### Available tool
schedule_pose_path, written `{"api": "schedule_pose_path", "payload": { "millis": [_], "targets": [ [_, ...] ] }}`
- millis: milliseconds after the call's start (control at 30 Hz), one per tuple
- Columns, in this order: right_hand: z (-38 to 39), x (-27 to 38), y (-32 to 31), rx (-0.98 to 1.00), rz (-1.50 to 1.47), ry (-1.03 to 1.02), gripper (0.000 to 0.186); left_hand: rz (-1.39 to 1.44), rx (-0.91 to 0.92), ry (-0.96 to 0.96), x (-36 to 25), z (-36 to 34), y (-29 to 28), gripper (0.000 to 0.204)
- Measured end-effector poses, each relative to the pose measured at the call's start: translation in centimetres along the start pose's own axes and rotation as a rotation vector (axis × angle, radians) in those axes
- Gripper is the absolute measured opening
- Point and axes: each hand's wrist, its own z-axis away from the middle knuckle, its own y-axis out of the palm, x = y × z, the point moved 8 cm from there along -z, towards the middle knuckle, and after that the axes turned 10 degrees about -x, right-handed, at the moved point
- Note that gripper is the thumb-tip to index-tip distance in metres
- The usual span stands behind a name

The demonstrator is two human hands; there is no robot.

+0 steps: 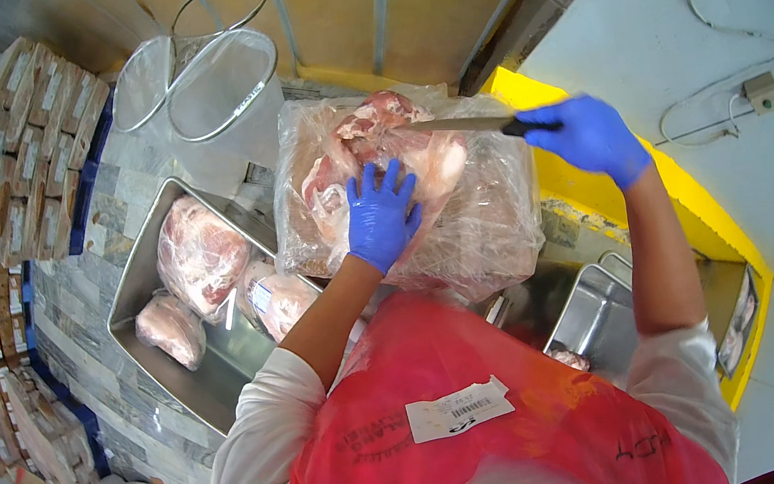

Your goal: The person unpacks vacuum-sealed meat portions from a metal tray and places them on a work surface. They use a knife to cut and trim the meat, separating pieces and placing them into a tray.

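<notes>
A large piece of raw meat (441, 165) lies on clear plastic wrapping (487, 236) in front of me. My left hand (382, 212), in a blue glove, rests on the meat with its fingers spread. In its own blue glove, my right hand (590, 137) grips a knife (465, 124) by the black handle. The blade points left and its tip meets the upper part of the meat; how deep it goes cannot be made out.
At left stands a metal tub (249, 360) holding several wrapped meat pieces (201, 251). Behind it are clear bags on metal hoops (225, 80). Stacked boxes (23, 148) line the far left. On the right are a yellow barrier (685, 205) and a metal tray (590, 306).
</notes>
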Motion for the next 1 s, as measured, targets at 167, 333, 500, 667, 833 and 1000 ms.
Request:
{"api": "schedule_pose_path", "payload": {
  "millis": [167, 333, 500, 667, 833, 1000],
  "targets": [
    [12.5, -5.3, 4.7, -0.06, -0.322, 0.357, 0.036, -0.033, 0.018, 0.008, -0.3, -5.8, 1.5, 0.03],
    [18.8, -7.1, 9.1, -0.257, -0.566, 0.496, 0.037, -0.199, 0.155, 0.291, -0.7, -8.1, 5.4, 0.025],
    [24.3, -10.2, 18.4, -0.401, -0.766, 0.84, 0.039, -0.249, 0.19, 0.445, -2.1, -8.0, 5.7, 0.015],
    [23.2, -8.7, 24.8, -0.403, -0.619, 0.864, 0.044, 0.234, 0.147, 0.267, 0.0, -8.2, 4.3, 0.01],
    [19.4, -8.0, 26.2, -0.347, -0.434, 0.736, 0.048, 0.283, 0.337, 0.01, 3.0, -8.4, 4.9, 0.015],
    [14.5, -5.9, 23.8, -0.517, -0.48, 0.441, 0.052, 0.211, 0.405, 0.036, -1.3, -8.4, 2.9, 0.022]
  ]
}}
